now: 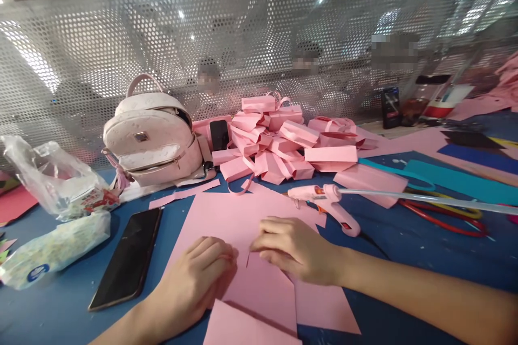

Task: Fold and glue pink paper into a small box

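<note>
Large pink paper sheets [226, 215] lie overlapping on the blue table in front of me. My left hand [198, 277] rests on the pink paper at its left side, fingers curled; what they hold, if anything, is hidden. Just to its right, my right hand [293, 250] is closed in a pinch above the paper, with a thin dark line [247, 259] beneath its fingertips. I cannot make out what is between those fingers. A folded pink piece [246, 326] lies nearest to me. Beyond my right hand sits a pink glue gun [324, 202] with a long clear stick.
A black phone [127, 259] lies at the left, near a tissue pack [56, 250] and a plastic bag [52, 178]. Behind stand a pale backpack [151, 140] and a heap of folded pink paper pieces [275, 140]. Teal paper [465, 180] is at the right, before a perforated screen [251, 38].
</note>
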Available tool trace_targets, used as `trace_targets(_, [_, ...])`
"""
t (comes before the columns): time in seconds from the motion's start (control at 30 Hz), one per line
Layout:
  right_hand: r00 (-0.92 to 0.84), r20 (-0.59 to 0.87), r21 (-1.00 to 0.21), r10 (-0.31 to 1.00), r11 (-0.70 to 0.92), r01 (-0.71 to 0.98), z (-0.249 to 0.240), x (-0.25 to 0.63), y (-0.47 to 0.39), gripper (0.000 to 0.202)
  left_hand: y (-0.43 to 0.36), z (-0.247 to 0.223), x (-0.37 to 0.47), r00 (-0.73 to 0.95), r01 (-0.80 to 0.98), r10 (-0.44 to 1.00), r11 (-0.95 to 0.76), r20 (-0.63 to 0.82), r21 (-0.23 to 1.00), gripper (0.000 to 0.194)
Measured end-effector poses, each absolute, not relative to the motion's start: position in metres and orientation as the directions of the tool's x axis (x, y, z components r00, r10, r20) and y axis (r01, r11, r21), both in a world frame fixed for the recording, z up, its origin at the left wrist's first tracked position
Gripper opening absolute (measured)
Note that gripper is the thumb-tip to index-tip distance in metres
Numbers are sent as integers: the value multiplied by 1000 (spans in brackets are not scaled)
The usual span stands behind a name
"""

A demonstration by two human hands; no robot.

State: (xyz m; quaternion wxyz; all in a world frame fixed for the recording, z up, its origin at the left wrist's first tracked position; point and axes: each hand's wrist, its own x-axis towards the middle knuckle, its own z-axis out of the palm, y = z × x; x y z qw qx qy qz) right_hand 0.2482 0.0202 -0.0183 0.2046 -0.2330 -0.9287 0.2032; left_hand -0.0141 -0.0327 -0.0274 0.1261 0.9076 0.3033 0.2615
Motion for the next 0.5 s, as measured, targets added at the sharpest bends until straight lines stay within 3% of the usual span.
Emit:
trace_targets(0.1, [-774,234,-437,588,775,457,-17,248,16,39,-34,-26,-17,731,492,605,-788,316,370,34])
trace_targets(0.23, [-768,86,-251,634,760,599,-6,244,5,44,-34,-23,-20,785,493,583,-793,210,359,51])
trace_targets(0.5, [-698,-187,-94,691,695,713,28,257,-12,12,-34,-22,-20,800,477,558,-814,220,331,42])
